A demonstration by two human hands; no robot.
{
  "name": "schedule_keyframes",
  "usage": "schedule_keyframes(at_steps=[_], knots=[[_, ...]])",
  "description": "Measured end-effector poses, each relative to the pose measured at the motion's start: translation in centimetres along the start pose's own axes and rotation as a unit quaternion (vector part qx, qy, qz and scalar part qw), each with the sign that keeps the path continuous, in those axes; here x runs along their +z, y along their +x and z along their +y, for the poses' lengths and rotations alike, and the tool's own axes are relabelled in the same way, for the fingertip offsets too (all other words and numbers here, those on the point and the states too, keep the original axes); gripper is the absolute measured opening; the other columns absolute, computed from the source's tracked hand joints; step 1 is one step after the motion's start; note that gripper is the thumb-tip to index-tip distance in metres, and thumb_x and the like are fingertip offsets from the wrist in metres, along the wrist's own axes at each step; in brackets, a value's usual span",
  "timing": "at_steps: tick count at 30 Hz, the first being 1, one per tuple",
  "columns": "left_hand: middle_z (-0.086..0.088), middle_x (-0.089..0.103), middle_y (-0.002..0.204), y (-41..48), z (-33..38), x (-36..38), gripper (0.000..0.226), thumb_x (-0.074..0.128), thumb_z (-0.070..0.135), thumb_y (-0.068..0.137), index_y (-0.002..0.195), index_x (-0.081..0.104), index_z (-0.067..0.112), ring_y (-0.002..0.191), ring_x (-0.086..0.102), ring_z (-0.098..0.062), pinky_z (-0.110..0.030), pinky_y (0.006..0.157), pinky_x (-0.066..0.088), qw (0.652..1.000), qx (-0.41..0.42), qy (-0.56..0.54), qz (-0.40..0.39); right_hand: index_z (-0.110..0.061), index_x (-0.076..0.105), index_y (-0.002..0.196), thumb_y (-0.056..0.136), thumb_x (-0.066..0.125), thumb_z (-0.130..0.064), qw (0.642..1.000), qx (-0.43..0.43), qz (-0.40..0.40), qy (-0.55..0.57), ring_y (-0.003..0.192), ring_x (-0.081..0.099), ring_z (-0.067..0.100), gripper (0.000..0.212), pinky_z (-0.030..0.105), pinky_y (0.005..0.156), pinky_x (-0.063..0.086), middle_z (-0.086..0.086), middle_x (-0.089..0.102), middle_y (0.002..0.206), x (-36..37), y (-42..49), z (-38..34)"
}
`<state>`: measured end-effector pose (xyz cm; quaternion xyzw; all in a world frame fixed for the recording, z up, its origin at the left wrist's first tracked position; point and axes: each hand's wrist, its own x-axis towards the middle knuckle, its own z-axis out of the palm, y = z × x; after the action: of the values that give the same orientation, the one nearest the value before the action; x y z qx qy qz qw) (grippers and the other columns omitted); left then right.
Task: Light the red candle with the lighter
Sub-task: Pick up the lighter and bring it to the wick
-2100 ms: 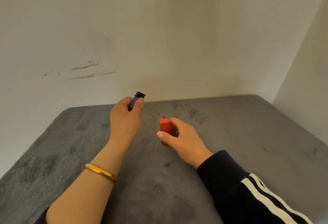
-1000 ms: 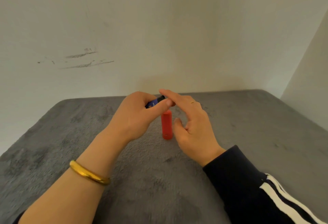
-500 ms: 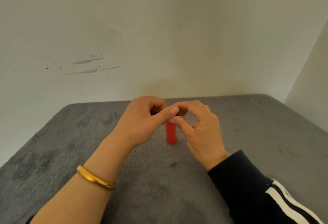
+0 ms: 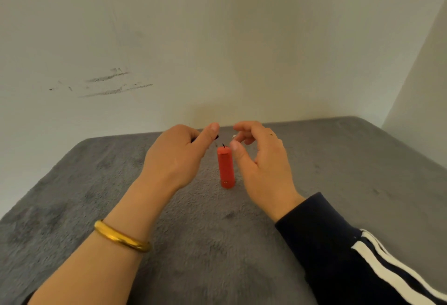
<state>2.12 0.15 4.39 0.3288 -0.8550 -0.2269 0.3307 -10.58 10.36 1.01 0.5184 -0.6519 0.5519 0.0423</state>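
Note:
The red candle (image 4: 226,167) stands upright on the grey plush surface (image 4: 338,164), with its short black wick showing and no flame visible on it. My left hand (image 4: 179,157) is closed around the lighter (image 4: 216,138), of which only the dark tip peeks out beside the thumb, just left of and slightly above the wick. My right hand (image 4: 261,162) hovers curved on the candle's right side, fingers apart, not touching the candle. Most of the lighter's body is hidden inside my left fist.
A pale wall with dark scuff marks (image 4: 108,84) rises right behind the surface, and a second wall (image 4: 423,82) closes the right side. A gold bangle (image 4: 121,237) sits on my left wrist. A dark striped sleeve (image 4: 350,251) covers my right forearm.
My two hands, which were pressed together over the candle's top, have moved apart. The wick is now uncovered. My right hand has opened.

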Motion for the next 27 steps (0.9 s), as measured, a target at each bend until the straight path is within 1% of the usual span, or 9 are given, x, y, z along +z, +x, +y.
schedule_keyframes(at_steps=[2, 6, 10, 14, 17, 20, 22, 24, 27], knots=[[-0.003, 0.028, 0.049, 0.2, -0.2, 0.3, 0.064, 0.029, 0.077, 0.077, 0.051, 0.031, 0.018, 0.042, 0.022, -0.019, -0.035, 0.056, 0.026, 1.0, -0.017, 0.023, 0.0, -0.027, 0.054, 0.12, 0.089, 0.044, -0.041, 1.0, 0.026, -0.008, -0.014, 0.103, 0.051, 0.012, 0.035, 0.042, 0.095, 0.04, -0.016, 0.057, 0.098, 0.0, 0.0, 0.2], [-0.006, 0.026, 0.054, 0.4, -0.9, 0.7, 0.06, 0.028, 0.075, 0.076, 0.055, 0.028, 0.018, 0.048, 0.021, -0.022, -0.035, 0.057, 0.025, 0.997, -0.043, 0.057, -0.01, -0.026, 0.053, 0.123, 0.091, 0.032, -0.043, 0.998, 0.055, -0.02, -0.027, 0.104, 0.046, 0.009, 0.042, 0.044, 0.098, 0.037, -0.021, 0.05, 0.096, 0.1, 0.0, 0.5], [-0.007, 0.027, 0.054, 0.6, -1.4, 1.2, 0.068, 0.026, 0.081, 0.076, 0.056, 0.029, 0.015, 0.047, 0.022, -0.022, -0.037, 0.057, 0.025, 0.997, -0.038, 0.065, -0.036, -0.025, 0.055, 0.122, 0.092, 0.029, -0.042, 0.997, 0.071, -0.021, -0.018, 0.104, 0.047, 0.01, 0.043, 0.047, 0.099, 0.037, -0.013, 0.057, 0.102, 0.1, -0.1, 0.6], [-0.008, 0.029, 0.053, 0.6, -1.6, 1.4, 0.071, 0.024, 0.08, 0.078, 0.055, 0.032, 0.014, 0.047, 0.025, -0.022, -0.037, 0.055, 0.026, 0.995, -0.037, 0.084, -0.03, -0.025, 0.055, 0.125, 0.092, 0.024, -0.044, 0.996, 0.066, -0.046, -0.026, 0.109, 0.048, 0.008, 0.048, 0.045, 0.103, 0.033, -0.013, 0.059, 0.11, 0.2, -0.2, 0.7], [-0.008, 0.03, 0.052, 0.7, -1.6, 1.5, 0.067, 0.023, 0.076, 0.079, 0.054, 0.031, 0.015, 0.046, 0.025, -0.022, -0.037, 0.054, 0.026, 0.996, -0.032, 0.086, -0.016, -0.02, 0.052, 0.135, 0.093, 0.023, -0.045, 0.997, 0.057, -0.051, 0.002, 0.124, 0.05, 0.013, 0.057, 0.047, 0.108, 0.034, -0.003, 0.061, 0.13, 0.3, -0.2, 0.9], [-0.009, 0.032, 0.053, 0.8, -1.6, 1.5, 0.066, 0.022, 0.073, 0.081, 0.056, 0.035, 0.013, 0.047, 0.027, -0.021, -0.036, 0.054, 0.028, 0.996, -0.026, 0.082, -0.014, -0.018, 0.043, 0.144, 0.095, 0.022, -0.046, 0.996, 0.058, -0.051, 0.045, 0.137, 0.042, 0.013, 0.06, 0.045, 0.113, 0.032, 0.001, 0.05, 0.147, 0.2, -0.3, 1.0], [-0.009, 0.033, 0.054, 0.8, -1.6, 1.5, 0.066, 0.021, 0.071, 0.082, 0.057, 0.036, 0.012, 0.048, 0.027, -0.021, -0.036, 0.054, 0.028, 0.997, -0.02, 0.078, -0.017, -0.019, 0.041, 0.145, 0.095, 0.021, -0.049, 0.995, 0.057, -0.04, 0.075, 0.139, 0.038, 0.01, 0.061, 0.042, 0.115, 0.031, -0.001, 0.047, 0.15, 0.1, -0.3, 1.0], [-0.01, 0.033, 0.054, 0.8, -1.6, 1.5, 0.066, 0.021, 0.07, 0.084, 0.057, 0.037, 0.012, 0.048, 0.027, -0.021, -0.036, 0.054, 0.028, 0.997, -0.014, 0.073, -0.019, -0.018, 0.041, 0.145, 0.093, 0.018, -0.052, 0.993, 0.054, -0.037, 0.096, 0.14, 0.037, 0.009, 0.066, 0.041, 0.116, 0.028, -0.001, 0.046, 0.151, 0.1, -0.4, 1.0], [-0.01, 0.034, 0.054, 0.8, -1.5, 1.4, 0.065, 0.02, 0.068, 0.084, 0.058, 0.037, 0.011, 0.048, 0.028, -0.021, -0.036, 0.054, 0.028, 0.997, -0.008, 0.071, -0.016, -0.018, 0.041, 0.145, 0.092, 0.018, -0.048, 0.988, 0.073, -0.058, 0.119, 0.141, 0.035, 0.009, 0.065, 0.042, 0.118, 0.025, 0.0, 0.045, 0.151, 0.2, -0.3, 1.3]])
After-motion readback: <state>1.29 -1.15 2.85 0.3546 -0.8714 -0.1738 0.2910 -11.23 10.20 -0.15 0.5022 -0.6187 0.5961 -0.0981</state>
